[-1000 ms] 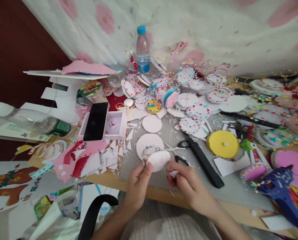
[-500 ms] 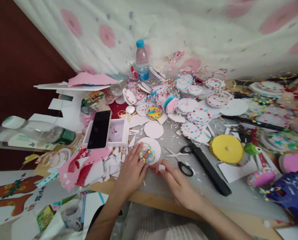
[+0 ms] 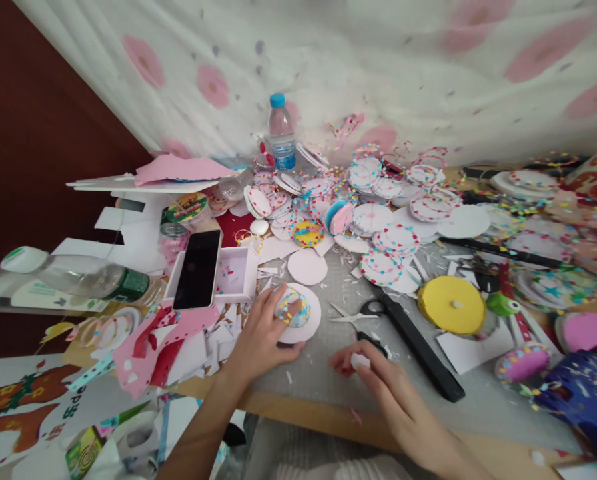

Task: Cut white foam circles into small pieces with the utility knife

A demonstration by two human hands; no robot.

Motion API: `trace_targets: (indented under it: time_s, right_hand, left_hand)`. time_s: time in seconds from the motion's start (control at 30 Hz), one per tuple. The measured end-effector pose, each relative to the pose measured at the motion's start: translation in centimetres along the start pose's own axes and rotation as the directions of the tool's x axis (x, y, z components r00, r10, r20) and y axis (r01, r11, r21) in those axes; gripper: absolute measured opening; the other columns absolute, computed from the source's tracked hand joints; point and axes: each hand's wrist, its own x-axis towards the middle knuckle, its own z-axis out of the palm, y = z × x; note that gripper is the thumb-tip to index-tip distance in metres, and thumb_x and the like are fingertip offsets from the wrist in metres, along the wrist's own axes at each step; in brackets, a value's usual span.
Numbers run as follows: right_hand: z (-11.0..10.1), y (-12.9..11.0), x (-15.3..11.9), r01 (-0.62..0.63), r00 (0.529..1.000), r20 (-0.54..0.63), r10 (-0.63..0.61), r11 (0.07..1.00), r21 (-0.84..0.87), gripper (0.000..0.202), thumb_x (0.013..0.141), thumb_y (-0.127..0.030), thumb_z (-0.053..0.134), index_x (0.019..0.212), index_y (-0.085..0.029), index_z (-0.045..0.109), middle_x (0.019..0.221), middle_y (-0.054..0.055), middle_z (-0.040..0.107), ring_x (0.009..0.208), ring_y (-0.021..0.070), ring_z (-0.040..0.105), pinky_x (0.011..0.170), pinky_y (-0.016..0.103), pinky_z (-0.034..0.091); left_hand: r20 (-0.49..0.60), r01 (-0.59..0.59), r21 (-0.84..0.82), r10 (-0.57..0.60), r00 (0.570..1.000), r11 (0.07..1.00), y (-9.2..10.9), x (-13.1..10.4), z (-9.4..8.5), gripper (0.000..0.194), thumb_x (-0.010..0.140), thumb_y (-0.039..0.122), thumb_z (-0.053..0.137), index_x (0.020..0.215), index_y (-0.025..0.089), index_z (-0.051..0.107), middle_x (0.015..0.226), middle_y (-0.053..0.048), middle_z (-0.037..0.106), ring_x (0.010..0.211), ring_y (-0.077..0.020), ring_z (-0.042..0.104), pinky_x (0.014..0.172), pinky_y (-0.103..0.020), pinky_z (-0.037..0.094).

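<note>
My left hand (image 3: 263,333) presses the dotted paper ring (image 3: 293,311) onto a white disc (image 3: 309,325) on the littered counter (image 3: 328,393); right hand (image 3: 378,383) fingers pinch a white scrap (image 3: 361,361). Spotted curtain (image 3: 378,60) behind.

Small dotted ring disc (image 3: 293,311) flat on a pale pink circle (image 3: 309,323), under the left fingertips (image 3: 277,308).

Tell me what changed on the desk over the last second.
The left hand brought the confetti-rimmed disc down from above the table edge and now presses it onto the white circle. The right hand drew back toward the table edge, still pinching a small white scrap. The scissors, phone and yellow disc stayed in place.
</note>
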Motion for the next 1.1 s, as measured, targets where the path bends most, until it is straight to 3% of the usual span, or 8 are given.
trace_targets:
  time_s: [0.2,0.43,0.57,0.7,0.87,0.97,1.07,1.1]
  right_hand:
    - [-0.6,1.0,-1.4,-0.024,0.998,-0.055,0.026,0.999,0.036,0.028,0.102,-0.036,0.030,0.098,-0.023,0.055,0.092,0.003,0.063,0.090,0.0175,0.060,0.082,0.027,0.046]
    - [0.2,1.0,-1.3,0.027,0.999,-0.013,-0.030,0.978,-0.206,0.021,0.099,-0.034,0.040,0.087,-0.022,0.053,0.081,0.002,0.062,0.075,0.0168,0.060,0.070,0.027,0.045]
    - [0.5,1.6,-1.5,0.033,0.997,-0.052,-0.048,0.966,-0.257,0.024,0.098,-0.034,0.043,0.078,-0.022,0.049,0.072,0.000,0.060,0.066,0.0154,0.058,0.062,0.026,0.043]
    - [0.3,1.9,-1.3,0.042,0.996,-0.067,-0.062,0.962,-0.269,0.028,0.099,-0.036,0.042,0.074,-0.023,0.047,0.066,-0.001,0.058,0.060,0.0143,0.056,0.059,0.025,0.042]
    - [0.1,1.4,-0.5,0.065,0.990,-0.102,-0.099,0.954,-0.291,0.028,0.099,-0.036,0.042,0.075,-0.022,0.047,0.065,-0.001,0.057,0.058,0.0134,0.056,0.057,0.024,0.041]
    - [-0.3,1.0,0.2,0.105,0.979,-0.131,-0.154,0.940,-0.324,0.028,0.098,-0.035,0.043,0.074,-0.022,0.046,0.065,-0.002,0.054,0.057,0.0127,0.053,0.055,0.023,0.041]
    - [-0.9,0.6,1.2,0.161,0.967,-0.134,-0.219,0.925,-0.344,0.024,0.098,-0.033,0.043,0.076,-0.022,0.046,0.065,-0.002,0.051,0.057,0.0122,0.050,0.054,0.022,0.040]
    - [-1.1,0.4,1.6,0.182,0.961,-0.131,-0.243,0.915,-0.359,0.023,0.098,-0.032,0.044,0.076,-0.023,0.045,0.065,-0.003,0.051,0.056,0.0120,0.049,0.053,0.022,0.039]
  left_hand:
    - [-0.200,0.012,0.091,0.007,0.980,0.996,-0.4,3.2,-1.0,0.058,0.080,0.031,0.066,0.133,0.017,0.045,0.147,-0.021,0.035,0.138,-0.0384,0.031,0.108,-0.057,0.035]
    - [0.023,0.142,0.279,-0.155,0.988,0.950,-1.7,9.2,-0.1,0.075,0.078,0.040,0.067,0.134,-0.002,0.041,0.147,-0.032,0.033,0.141,-0.0419,0.025,0.111,-0.056,0.030]
    - [-0.012,0.115,0.387,-0.120,0.993,0.915,-1.6,8.7,-2.5,0.069,0.071,0.049,0.071,0.115,-0.003,0.058,0.147,-0.034,0.031,0.142,-0.0445,0.022,0.114,-0.057,0.021]
    - [-0.017,0.102,0.441,-0.105,0.994,0.891,-1.4,7.4,-4.8,0.030,0.086,0.038,0.056,0.095,0.012,0.069,0.124,-0.019,0.063,0.121,-0.0361,0.053,0.103,-0.053,0.035]
    - [0.054,0.072,0.384,-0.100,0.994,0.921,-1.6,6.6,-4.7,0.026,0.091,0.025,0.046,0.083,0.017,0.069,0.088,-0.009,0.072,0.087,-0.0259,0.065,0.090,-0.046,0.043]
    - [-0.089,0.138,0.371,-0.112,0.990,0.918,-0.8,5.9,-4.9,0.021,0.090,0.024,0.048,0.087,0.018,0.068,0.096,-0.010,0.070,0.094,-0.0276,0.061,0.089,-0.046,0.042]
    - [-0.274,0.232,0.141,-0.187,0.943,0.962,1.5,4.8,-5.3,0.018,0.090,0.027,0.051,0.081,0.018,0.064,0.088,-0.008,0.067,0.088,-0.0248,0.059,0.083,-0.041,0.042]
    - [-0.252,0.190,-0.029,-0.191,0.949,0.981,2.5,4.4,-5.3,0.019,0.090,0.028,0.051,0.079,0.018,0.062,0.083,-0.006,0.065,0.084,-0.0218,0.058,0.081,-0.037,0.043]
